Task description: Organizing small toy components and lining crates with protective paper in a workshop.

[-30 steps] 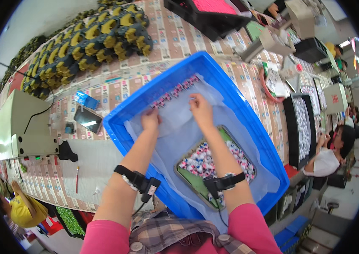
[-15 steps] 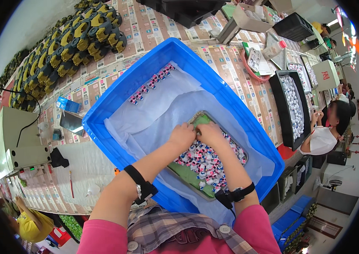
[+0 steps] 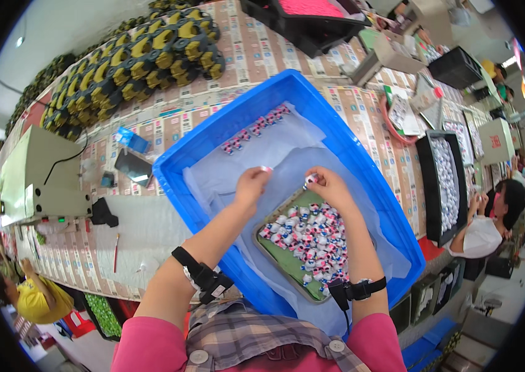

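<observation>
My left hand (image 3: 252, 188) is raised over the lined blue bin (image 3: 330, 105), its fingertips pinched on a small pink-and-white figurine. Between the thumb and fingers of my right hand (image 3: 332, 188) is a second figurine (image 3: 310, 180), mostly white with a dark spot. Below my right hand lies a metal tray (image 3: 257, 234) with a green lining, heaped with small white, pink and blue figurines (image 3: 321, 248). Along the bin's far left side, a slanting row of similar figurines (image 3: 256, 129) rests on white sheet lining (image 3: 222, 170).
Left of the bin are a phone (image 3: 133, 167), a small blue box (image 3: 131, 140) and a beige machine (image 3: 45, 180). Yellow-and-black parts (image 3: 145, 56) are piled at the far left. A black tray of white pieces (image 3: 442, 180) stands at right, beside a seated person (image 3: 485, 226).
My hands have come up out of the tray and moved apart, each with a figurine. The view has shifted, so the bin and table appear farther right and lower.
</observation>
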`<state>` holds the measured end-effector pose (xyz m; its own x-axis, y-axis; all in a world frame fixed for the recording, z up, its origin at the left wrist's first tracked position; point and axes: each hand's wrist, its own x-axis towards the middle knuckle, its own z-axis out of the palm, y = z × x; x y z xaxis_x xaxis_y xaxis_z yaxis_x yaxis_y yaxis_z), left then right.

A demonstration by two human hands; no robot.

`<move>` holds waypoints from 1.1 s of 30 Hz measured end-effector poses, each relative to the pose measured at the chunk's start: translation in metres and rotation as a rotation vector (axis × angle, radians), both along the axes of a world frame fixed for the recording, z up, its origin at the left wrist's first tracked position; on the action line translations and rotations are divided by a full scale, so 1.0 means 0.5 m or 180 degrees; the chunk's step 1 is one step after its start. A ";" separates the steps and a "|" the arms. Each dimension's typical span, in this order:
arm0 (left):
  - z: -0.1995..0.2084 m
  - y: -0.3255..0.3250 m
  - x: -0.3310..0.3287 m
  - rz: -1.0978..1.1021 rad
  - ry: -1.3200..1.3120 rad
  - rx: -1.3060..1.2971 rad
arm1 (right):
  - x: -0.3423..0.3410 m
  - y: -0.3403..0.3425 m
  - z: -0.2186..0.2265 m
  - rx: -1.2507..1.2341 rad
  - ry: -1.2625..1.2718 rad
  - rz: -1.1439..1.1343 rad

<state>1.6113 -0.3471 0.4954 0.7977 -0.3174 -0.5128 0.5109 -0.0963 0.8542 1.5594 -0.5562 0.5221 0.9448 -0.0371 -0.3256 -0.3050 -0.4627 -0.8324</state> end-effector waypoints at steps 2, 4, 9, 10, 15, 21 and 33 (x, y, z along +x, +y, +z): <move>-0.008 0.029 0.032 0.2105 0.0918 -0.0417 | 0.045 0.066 0.035 -0.0358 -0.0804 0.0234; -0.015 0.055 0.057 0.2567 0.1027 -0.0348 | 0.098 0.145 0.034 -0.0589 -0.1204 0.0407; -0.094 0.094 0.108 0.3549 0.0865 -0.0449 | 0.204 0.323 -0.034 -0.1068 -0.1641 0.0510; -0.122 0.105 0.115 0.3612 0.0607 -0.0350 | 0.223 0.352 -0.060 -0.1174 -0.1720 0.0540; -0.181 0.119 0.114 0.3625 0.0059 -0.0029 | 0.243 0.400 -0.092 -0.1757 -0.1504 0.0567; -0.124 0.111 0.104 0.3361 -0.0338 0.0597 | 0.237 0.395 -0.107 -0.1710 -0.1725 0.0648; -0.156 0.100 0.101 0.3462 0.0498 0.0619 | 0.115 0.093 0.009 -0.1135 -0.1212 0.0191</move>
<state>1.6618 -0.2969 0.4175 0.5242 0.6075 -0.5968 0.5050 0.3426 0.7922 1.6167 -0.5096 0.5268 0.9976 -0.0252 0.0641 0.0240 -0.7448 -0.6669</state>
